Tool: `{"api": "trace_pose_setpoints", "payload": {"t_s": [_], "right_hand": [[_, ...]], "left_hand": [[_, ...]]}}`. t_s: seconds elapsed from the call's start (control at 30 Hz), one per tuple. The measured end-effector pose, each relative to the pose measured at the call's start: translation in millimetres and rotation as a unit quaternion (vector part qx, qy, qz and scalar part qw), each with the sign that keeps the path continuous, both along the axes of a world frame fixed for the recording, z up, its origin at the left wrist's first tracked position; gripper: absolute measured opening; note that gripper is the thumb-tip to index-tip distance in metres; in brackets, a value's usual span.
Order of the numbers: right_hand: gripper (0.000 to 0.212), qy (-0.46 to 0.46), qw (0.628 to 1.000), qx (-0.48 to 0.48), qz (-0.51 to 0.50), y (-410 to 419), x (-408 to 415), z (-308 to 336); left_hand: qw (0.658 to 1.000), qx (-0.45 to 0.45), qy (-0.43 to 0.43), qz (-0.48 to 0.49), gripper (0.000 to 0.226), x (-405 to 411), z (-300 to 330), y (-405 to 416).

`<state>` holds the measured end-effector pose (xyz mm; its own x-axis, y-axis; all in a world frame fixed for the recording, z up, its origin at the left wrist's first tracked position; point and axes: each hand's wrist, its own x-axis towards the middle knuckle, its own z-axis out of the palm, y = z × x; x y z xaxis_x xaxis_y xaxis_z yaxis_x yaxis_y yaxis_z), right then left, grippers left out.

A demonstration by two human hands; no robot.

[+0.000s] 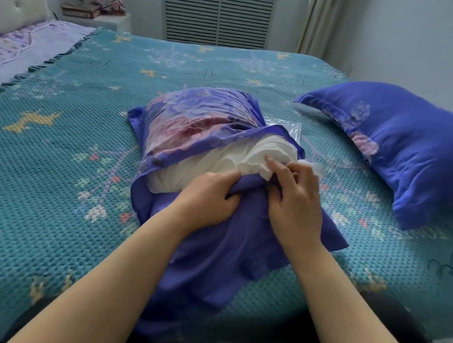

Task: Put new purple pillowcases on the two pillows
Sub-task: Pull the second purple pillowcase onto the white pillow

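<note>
Head view: white pillow (222, 160) lies mid-bed, half inside purple pillowcase (195, 119). Left hand (209, 195) grips the case's loose edge; right hand (294, 195) pinches pillow and fabric. Second covered pillow (409, 150) rests right, clear plastic bag (291, 128) behind, teal bedspread (43, 157) beneath.

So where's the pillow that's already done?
The finished pillow lies on the teal bedspread, at the right of the head view, beyond the right hand.

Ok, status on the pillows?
Both hands, left hand and right hand, gripping purple pillowcase. White pillow half in. Second pillow already covered. Nothing blocking.
</note>
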<state>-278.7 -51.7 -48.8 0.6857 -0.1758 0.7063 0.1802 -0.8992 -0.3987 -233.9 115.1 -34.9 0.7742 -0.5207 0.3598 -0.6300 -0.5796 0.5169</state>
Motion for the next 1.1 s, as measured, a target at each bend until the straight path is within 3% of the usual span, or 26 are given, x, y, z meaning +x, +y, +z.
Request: {"api": "trace_pose_setpoints", "payload": {"t_s": [0.07, 0.17, 0.27, 0.4, 0.47, 0.53, 0.6, 0.77, 0.83, 0.93, 1.0, 1.1], "right_hand": [[0.038, -0.008, 0.998, -0.046, -0.032, -4, 4, 2], [0.031, 0.010, 0.995, -0.088, 0.038, 1, 10, 10], [0.033, 0.140, 0.980, -0.118, 0.081, 15, 6, 33], [0.040, 0.310, 0.928, -0.119, 0.171, 16, 4, 64], [0.051, 0.394, 0.889, -0.159, 0.169, 13, 7, 69], [0.060, 0.446, 0.863, -0.203, 0.120, 5, 13, 70], [0.064, 0.454, 0.854, -0.247, 0.052, -6, 19, 77], [0.031, 0.352, 0.881, -0.314, -0.043, -8, 21, 78], [0.032, 0.315, 0.901, -0.291, -0.056, -7, 24, 68], [0.032, 0.283, 0.933, -0.222, -0.020, 2, 30, 51], [0.023, 0.312, 0.943, -0.113, -0.019, 11, 36, 47], [0.024, 0.370, 0.929, 0.004, 0.000, 17, 53, 46]], "left_hand": [[1.000, 0.007, -0.017, 0.002, 0.014, -2, 1, 0], [0.997, 0.004, -0.065, 0.034, 0.008, -1, 3, 1], [0.984, -0.032, -0.150, 0.095, 0.006, -3, 6, 6], [0.963, -0.087, -0.202, 0.156, 0.019, -5, 8, 9], [0.959, -0.095, -0.207, 0.166, 0.020, -4, 6, 9], [0.964, -0.066, -0.182, 0.184, 0.035, 1, 5, 10], [0.963, -0.025, -0.151, 0.221, 0.041, 5, 6, 12], [0.951, -0.001, -0.070, 0.300, 0.032, 20, 2, 30], [0.937, 0.029, -0.064, 0.342, 0.020, 30, -1, 38], [0.951, 0.012, 0.001, 0.308, 0.019, 34, -5, 39], [0.957, -0.016, 0.027, 0.287, 0.022, 32, -5, 35], [0.961, -0.025, 0.013, 0.276, 0.027, 33, -7, 33]]}}
